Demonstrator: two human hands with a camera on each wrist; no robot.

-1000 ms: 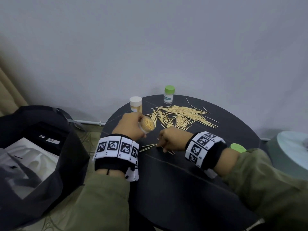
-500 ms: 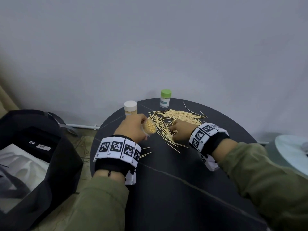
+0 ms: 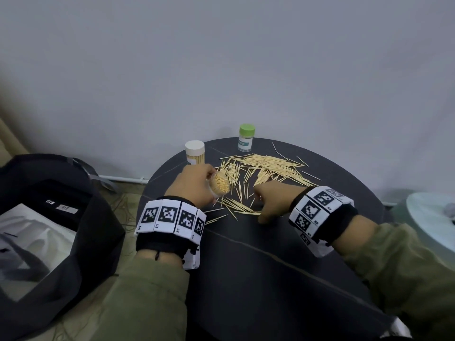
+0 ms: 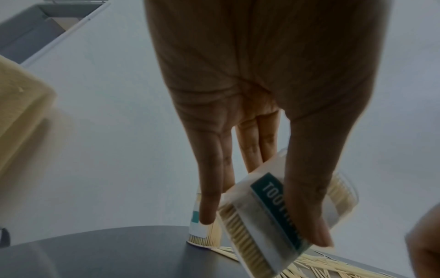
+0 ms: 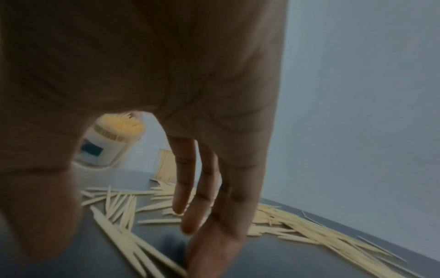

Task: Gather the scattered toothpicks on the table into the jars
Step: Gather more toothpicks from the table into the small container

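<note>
Scattered toothpicks (image 3: pixel 268 166) lie in a loose pile on the round dark table (image 3: pixel 246 267), with a smaller bunch (image 3: pixel 241 207) nearer me. My left hand (image 3: pixel 206 185) grips an open jar (image 3: pixel 220 187) packed with toothpicks, tilted so its mouth faces right; its thumb lies across the jar's label (image 4: pixel 273 199). My right hand (image 3: pixel 261 205) is low over the table beside the near bunch, with fingertips (image 5: pixel 190 225) reaching down among the toothpicks (image 5: pixel 114 208) and the thumb held apart. A white-lidded jar (image 3: pixel 195 152) and a green-lidded jar (image 3: pixel 246 137) stand upright at the far edge.
A black bag (image 3: pixel 93 217) with white contents sits on the floor to the left of the table. A pale round surface (image 3: pixel 433 217) stands to the right. A plain wall rises right behind the table's far edge.
My right hand went out to the pile and has drawn back toward me, and more toothpicks now lie by it. The left hand has kept the tilted jar in place.
</note>
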